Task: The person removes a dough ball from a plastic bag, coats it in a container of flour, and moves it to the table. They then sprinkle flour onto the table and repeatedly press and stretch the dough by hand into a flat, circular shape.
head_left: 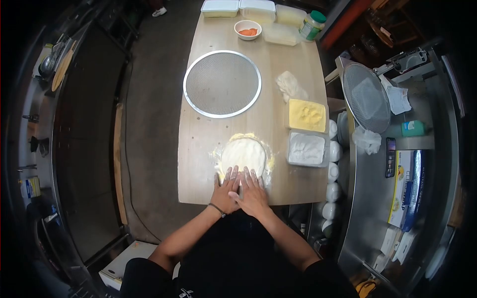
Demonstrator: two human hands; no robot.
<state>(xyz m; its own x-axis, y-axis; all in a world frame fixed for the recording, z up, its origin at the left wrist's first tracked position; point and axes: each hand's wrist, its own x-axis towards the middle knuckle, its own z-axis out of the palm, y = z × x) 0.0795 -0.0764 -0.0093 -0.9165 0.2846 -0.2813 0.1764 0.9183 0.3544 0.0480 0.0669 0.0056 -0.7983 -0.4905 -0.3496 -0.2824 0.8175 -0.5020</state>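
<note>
A round, flattened piece of pale dough lies near the front edge of the wooden table, with white flour and yellow meal scattered around it. Both of my hands press on its near edge. My left hand lies flat with fingers spread, fingertips on the dough. Beside it my right hand rests the same way, its thumb stretched toward the left hand. Flour dusts the fingers of both. To the right stand a tub of white flour and a tub of yellow meal.
Beyond the dough lies a round mesh pizza screen. A crumpled plastic bag sits behind the tubs. At the far end are a bowl with orange food, lidded containers and a green-lidded jar. A metal counter runs along the right.
</note>
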